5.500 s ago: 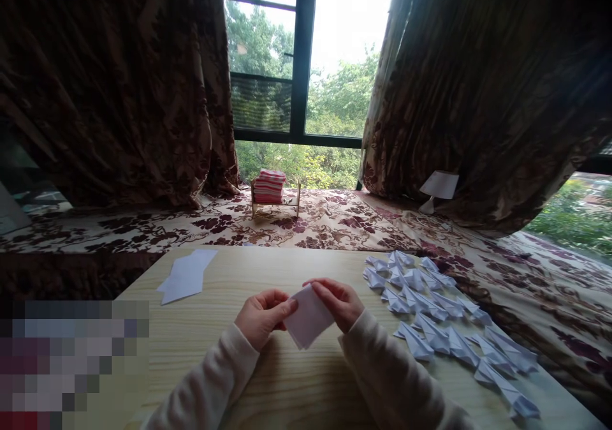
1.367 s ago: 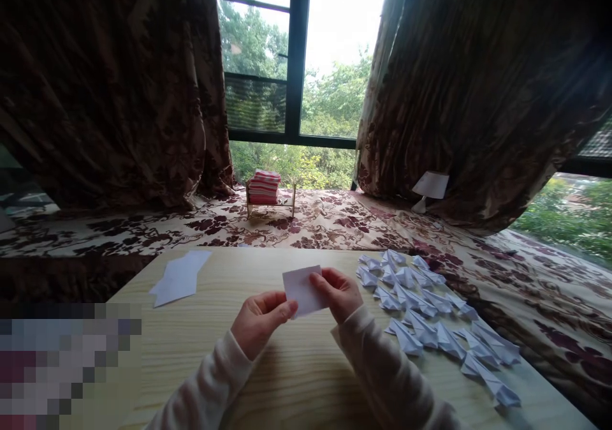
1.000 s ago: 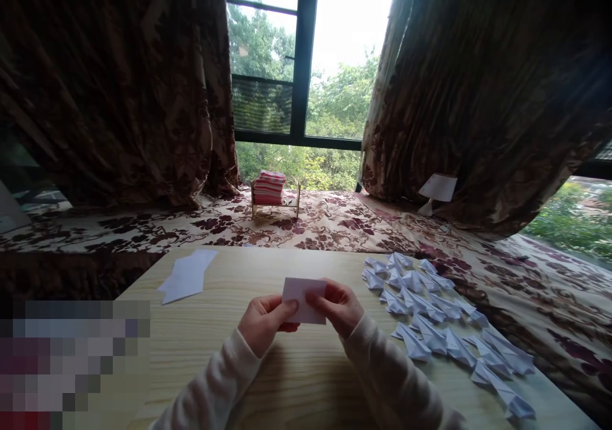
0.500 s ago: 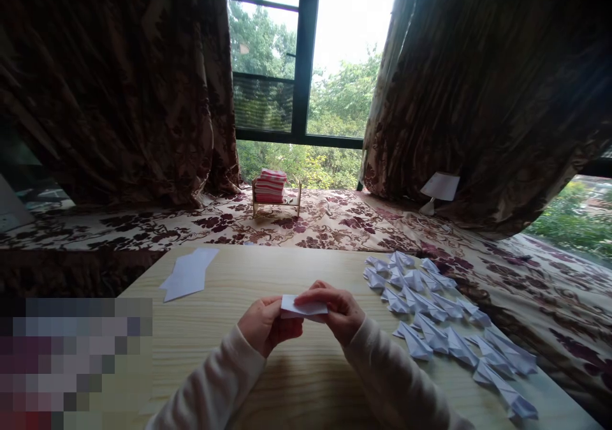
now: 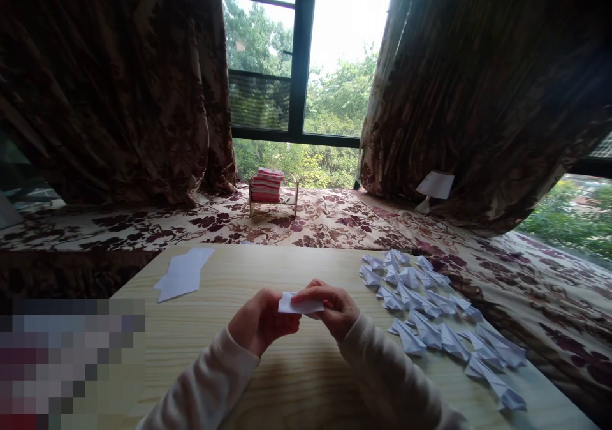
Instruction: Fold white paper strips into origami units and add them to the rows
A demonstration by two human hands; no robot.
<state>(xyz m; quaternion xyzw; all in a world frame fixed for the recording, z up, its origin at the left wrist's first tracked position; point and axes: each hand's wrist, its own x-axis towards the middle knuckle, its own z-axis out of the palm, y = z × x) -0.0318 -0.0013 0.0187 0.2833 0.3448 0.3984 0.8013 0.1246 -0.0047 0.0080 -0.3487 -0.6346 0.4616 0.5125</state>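
A small folded piece of white paper (image 5: 301, 305) is held up between my two hands, above the middle of the wooden table (image 5: 287, 264). My left hand (image 5: 261, 320) pinches its left end, with the fingers curled beneath. From the other side my right hand (image 5: 337, 309) grips the right end, its fingers lying over the top face. The underside of the paper and some fingertips are hidden. To the right, several folded white paper shapes (image 5: 452, 341) lie spread in loose rows. Flat white sheets (image 5: 184, 274) rest at the table's far left.
Behind the table runs a ledge covered in flowered cloth (image 5: 329, 219). On it stand a small rack (image 5: 272, 205) with a stack of pink-and-white striped cloths (image 5: 268, 184) and a small white lamp (image 5: 435, 185). Patterned curtains (image 5: 119, 85) flank the window (image 5: 335, 98).
The whole view has shifted slightly. Both hands still grip the paper; my left hand has turned a little, and the gap beneath the paper's top layer looks narrower.
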